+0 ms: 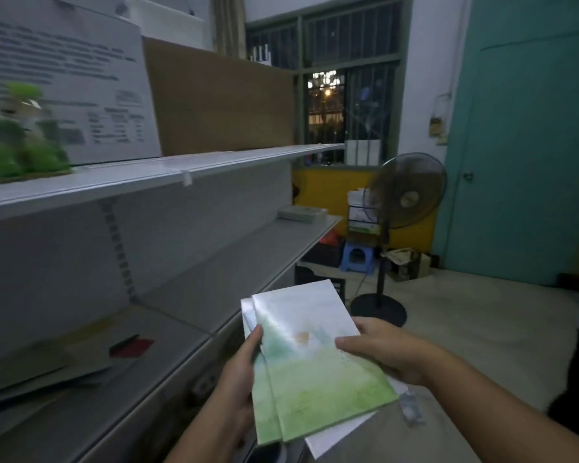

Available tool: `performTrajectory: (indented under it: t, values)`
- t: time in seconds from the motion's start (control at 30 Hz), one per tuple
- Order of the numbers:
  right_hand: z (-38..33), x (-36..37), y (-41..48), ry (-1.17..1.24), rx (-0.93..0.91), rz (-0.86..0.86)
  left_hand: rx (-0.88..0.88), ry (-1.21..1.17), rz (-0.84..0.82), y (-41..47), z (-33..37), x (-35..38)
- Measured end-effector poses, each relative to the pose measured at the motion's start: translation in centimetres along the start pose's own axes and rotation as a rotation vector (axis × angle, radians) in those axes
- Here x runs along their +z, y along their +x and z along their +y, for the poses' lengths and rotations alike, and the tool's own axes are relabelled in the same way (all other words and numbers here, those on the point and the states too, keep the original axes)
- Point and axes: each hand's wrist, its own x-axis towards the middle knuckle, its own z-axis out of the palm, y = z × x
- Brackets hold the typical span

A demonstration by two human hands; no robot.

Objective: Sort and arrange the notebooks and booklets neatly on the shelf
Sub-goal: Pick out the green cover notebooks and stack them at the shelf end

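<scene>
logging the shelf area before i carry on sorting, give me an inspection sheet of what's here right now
surface: grey shelf, with a second board above it.
job's things: green-and-white booklets, fanned, held in both hands; small stack at the shelf's far end.
clutter: red-and-black item on the shelf; cardboard box and white box above.
grippers: left hand grips the booklets' left edge; right hand grips their right edge.
cables: thin cord, faint, by the fan's base.
surroundings: standing fan, blue stool, teal door, barred window.

Printed lines on white box, too blurred to read.
</scene>
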Motion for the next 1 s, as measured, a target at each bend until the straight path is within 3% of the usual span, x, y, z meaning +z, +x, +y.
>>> performTrajectory:
  t: [0.2,0.6,0.77,1.0]
  values:
    - [0.7,-5.3,7.7,0.172,-0.008,0.242,0.049,0.081,-0.003,9.3,2.9,4.6]
    - [-0.2,-16.0,22.1,0.325,0.042,0.45,0.013,0.188,-0.017,28.3,9.1,11.9]
    - [1.2,-21.2,27.7,0.329,0.041,0.446,-0.014,0.19,0.08,35.3,9.4,14.3]
    - [1.9,-30.3,36.8,0.35,0.009,0.344,0.099,0.29,0.194,44.1,10.9,20.7]
